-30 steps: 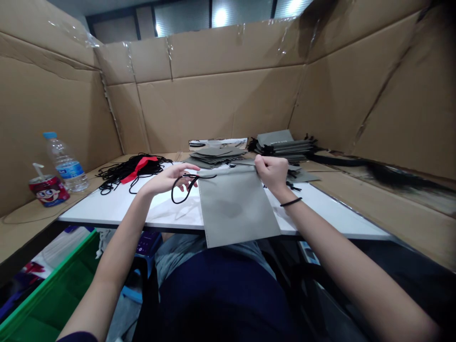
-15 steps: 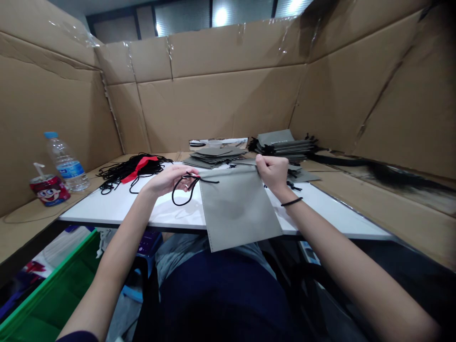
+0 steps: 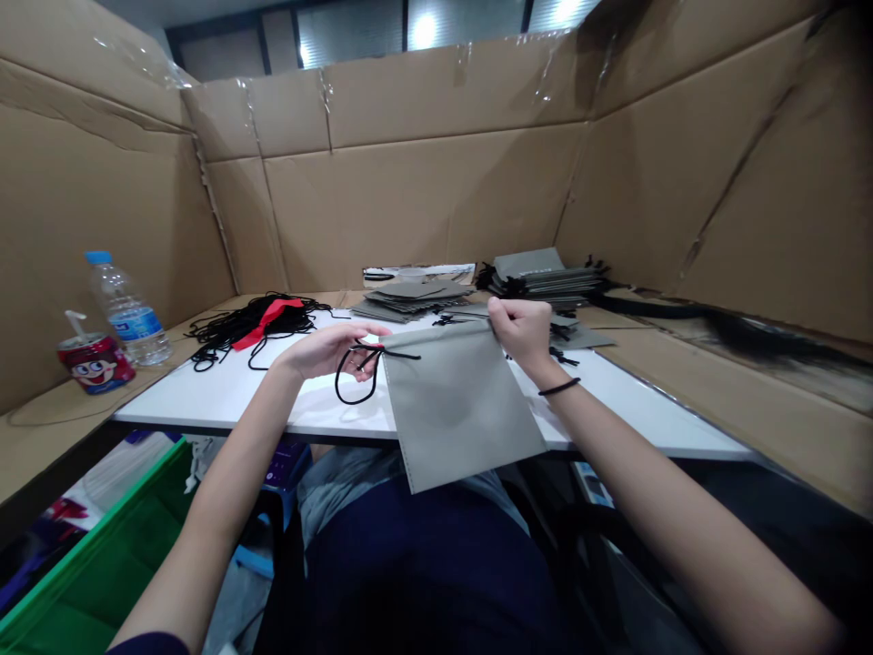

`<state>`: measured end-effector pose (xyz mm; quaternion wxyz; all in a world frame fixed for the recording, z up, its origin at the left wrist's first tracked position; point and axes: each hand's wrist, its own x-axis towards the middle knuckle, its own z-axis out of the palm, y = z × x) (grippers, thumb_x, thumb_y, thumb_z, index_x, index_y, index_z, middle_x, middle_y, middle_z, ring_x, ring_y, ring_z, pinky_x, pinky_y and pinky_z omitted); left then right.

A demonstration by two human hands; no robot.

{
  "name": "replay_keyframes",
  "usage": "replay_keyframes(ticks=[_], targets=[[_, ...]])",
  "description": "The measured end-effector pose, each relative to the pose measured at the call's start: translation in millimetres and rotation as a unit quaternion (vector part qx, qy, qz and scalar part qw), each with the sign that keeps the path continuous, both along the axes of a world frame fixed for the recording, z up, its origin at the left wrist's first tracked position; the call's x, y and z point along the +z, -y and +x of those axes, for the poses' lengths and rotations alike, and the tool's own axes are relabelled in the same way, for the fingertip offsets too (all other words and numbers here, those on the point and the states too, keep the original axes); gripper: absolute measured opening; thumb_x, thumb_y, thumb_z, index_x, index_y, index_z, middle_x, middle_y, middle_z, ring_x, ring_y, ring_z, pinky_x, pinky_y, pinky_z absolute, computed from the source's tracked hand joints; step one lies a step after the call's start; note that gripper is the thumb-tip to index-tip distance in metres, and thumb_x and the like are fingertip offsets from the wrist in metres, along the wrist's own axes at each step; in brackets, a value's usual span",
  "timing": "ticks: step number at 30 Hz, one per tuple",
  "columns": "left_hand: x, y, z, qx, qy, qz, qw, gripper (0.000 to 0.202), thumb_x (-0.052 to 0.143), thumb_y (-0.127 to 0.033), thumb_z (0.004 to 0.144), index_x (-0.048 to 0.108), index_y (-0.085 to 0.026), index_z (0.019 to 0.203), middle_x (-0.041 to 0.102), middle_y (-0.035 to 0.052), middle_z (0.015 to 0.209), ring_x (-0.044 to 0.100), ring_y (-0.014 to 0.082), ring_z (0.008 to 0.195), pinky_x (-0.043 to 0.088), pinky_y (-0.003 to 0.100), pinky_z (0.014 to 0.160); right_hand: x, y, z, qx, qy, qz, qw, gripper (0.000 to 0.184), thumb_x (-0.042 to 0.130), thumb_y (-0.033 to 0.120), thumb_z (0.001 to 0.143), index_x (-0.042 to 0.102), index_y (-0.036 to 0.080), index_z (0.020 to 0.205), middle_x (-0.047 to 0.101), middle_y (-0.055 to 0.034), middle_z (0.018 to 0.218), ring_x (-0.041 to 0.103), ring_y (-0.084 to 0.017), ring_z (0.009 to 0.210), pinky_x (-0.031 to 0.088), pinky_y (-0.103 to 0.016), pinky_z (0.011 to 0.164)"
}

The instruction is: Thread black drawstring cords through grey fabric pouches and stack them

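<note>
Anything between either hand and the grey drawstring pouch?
Right hand: nothing visible; its grip is shut on the upper right corner of the grey drawstring pouch. Left hand: black cord bunches there beside the upper left corner, one end crossing the front. Whether that hand pinches either is unclear.

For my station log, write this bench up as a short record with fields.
Left hand: at top left corner of grey pouch; exact grip unclear
Right hand: closed on the pouch's top right edge
Black cord: loop hangs by the left hand, one end crosses the pouch
Cord pile: black, left side, red strip across it
Centre stack: flat grey pieces
Right stack: grey pieces with black cord ends
Drinks: blue-capped bottle and red can with straw, far left
</note>
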<state>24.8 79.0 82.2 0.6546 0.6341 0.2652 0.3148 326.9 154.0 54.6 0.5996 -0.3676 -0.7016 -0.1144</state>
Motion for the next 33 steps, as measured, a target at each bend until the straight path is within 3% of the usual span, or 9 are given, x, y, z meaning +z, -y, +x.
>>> replay_keyframes(ticks=[7,16,24,33], targets=[[2.3,3.5,4.7,-0.019,-0.026,-0.003,0.999,0.025,0.057,-0.017,0.083,0.058,-0.015,0.108,0.051,-0.0015,0.061,0.052,0.0105,0.054,0.047,0.024,0.054,0.4,0.9,0.0,0.011,0.003,0.0,1.0,0.048,0.042,0.039,0.084,0.02,0.021,0.045,0.023,0.0035,0.041,0.023,-0.008,0.04,0.016,-0.028,0.046],[2.1,7.9,7.6,-0.019,-0.038,-0.016,0.999,0.021,0.06,-0.013,0.079,0.059,-0.013,0.1,0.041,-0.0041,0.059,0.038,0.0058,0.049,0.028,0.015,0.042,0.6,1.0,-1.5,0.032,0.017,-0.001,0.999,0.048,0.044,0.038,0.083,0.023,0.021,0.044,0.023,0.0035,0.04,0.024,-0.008,0.039,0.017,-0.028,0.046],[-4.1,3.8,10.8,-0.006,-0.051,-0.002,0.999,0.027,0.055,-0.035,0.089,0.06,-0.011,0.099,0.031,-0.0061,0.059,0.033,0.0058,0.047,0.025,0.014,0.038,0.3,0.7,-1.3,0.025,0.037,0.003,0.999,0.048,0.045,0.039,0.083,0.025,0.02,0.043,0.026,0.0029,0.039,0.025,-0.009,0.039,0.017,-0.028,0.047],[-3.0,9.5,19.2,-0.008,-0.094,-0.026,0.995,0.026,0.058,-0.039,0.086,0.053,-0.014,0.083,0.029,-0.008,0.058,0.028,0.0021,0.041,0.022,0.01,0.034,-0.3,1.7,-2.2,0.032,0.055,0.009,0.998,0.048,0.045,0.038,0.083,0.024,0.02,0.043,0.026,0.003,0.039,0.024,-0.008,0.039,0.017,-0.028,0.046]])
